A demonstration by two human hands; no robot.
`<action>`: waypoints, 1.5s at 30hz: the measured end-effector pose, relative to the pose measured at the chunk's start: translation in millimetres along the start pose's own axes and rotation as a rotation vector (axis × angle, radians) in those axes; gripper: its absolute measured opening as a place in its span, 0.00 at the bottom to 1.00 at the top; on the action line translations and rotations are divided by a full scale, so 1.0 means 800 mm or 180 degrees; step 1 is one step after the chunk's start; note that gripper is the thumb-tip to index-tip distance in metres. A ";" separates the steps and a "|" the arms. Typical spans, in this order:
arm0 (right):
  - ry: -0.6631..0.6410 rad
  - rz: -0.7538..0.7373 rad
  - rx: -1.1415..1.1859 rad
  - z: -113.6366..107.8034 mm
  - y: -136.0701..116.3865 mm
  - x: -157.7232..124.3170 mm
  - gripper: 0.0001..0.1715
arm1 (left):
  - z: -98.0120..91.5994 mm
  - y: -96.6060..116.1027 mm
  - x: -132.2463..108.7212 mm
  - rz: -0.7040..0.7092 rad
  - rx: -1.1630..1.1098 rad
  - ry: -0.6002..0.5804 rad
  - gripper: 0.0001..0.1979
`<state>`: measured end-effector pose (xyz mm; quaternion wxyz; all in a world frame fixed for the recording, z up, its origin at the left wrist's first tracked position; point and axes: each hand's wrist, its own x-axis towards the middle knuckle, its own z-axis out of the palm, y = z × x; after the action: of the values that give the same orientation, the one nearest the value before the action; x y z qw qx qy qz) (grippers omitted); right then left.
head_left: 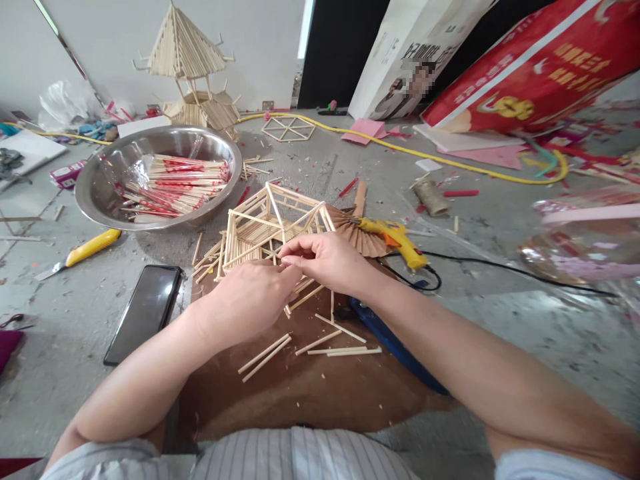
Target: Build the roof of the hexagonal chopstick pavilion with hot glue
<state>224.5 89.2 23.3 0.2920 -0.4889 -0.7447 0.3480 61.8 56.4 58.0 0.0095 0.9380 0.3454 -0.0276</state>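
Observation:
In front of me on a brown board (240, 407) stands a small building frame of thin wooden sticks (250, 212), with slatted panels inside. My left hand (253, 293) is closed at the frame's near side, its fingertips meeting those of my right hand (327, 260). The right hand is closed in a pinch with thumb and index finger. Whatever is between the fingers of either hand is hidden. Several loose cut sticks (265, 357) lie on the board nearer to me. More short sticks (207, 260) are piled at the frame's left.
Left are a steel basin (85, 193) of packed sticks, a yellow-handled knife (93, 247) and a phone (143, 313). A yellow glue gun (400, 240) with black cord lies right, near a blue tool (395, 347) and twine spool (431, 198). A stick pagoda (183, 50) stands behind.

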 end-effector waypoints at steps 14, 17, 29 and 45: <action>0.0010 -0.0007 -0.0020 0.000 -0.001 0.000 0.07 | 0.001 0.000 0.000 0.0002 -0.0017 0.0017 0.06; 0.0015 -0.0002 -0.0017 0.000 -0.002 0.000 0.07 | 0.000 0.000 0.001 -0.0004 -0.0019 0.0019 0.06; 0.0014 0.0006 -0.0043 -0.001 -0.004 0.000 0.07 | 0.002 -0.001 0.000 -0.0018 0.0029 0.0026 0.07; 0.0047 0.0001 -0.0030 0.000 -0.001 0.000 0.07 | 0.000 0.000 0.000 0.0007 -0.0038 0.0002 0.07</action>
<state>223.8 88.7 23.9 0.2951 -0.4929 -0.7442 0.3409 61.9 56.0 57.8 0.0150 0.9383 0.3446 -0.0253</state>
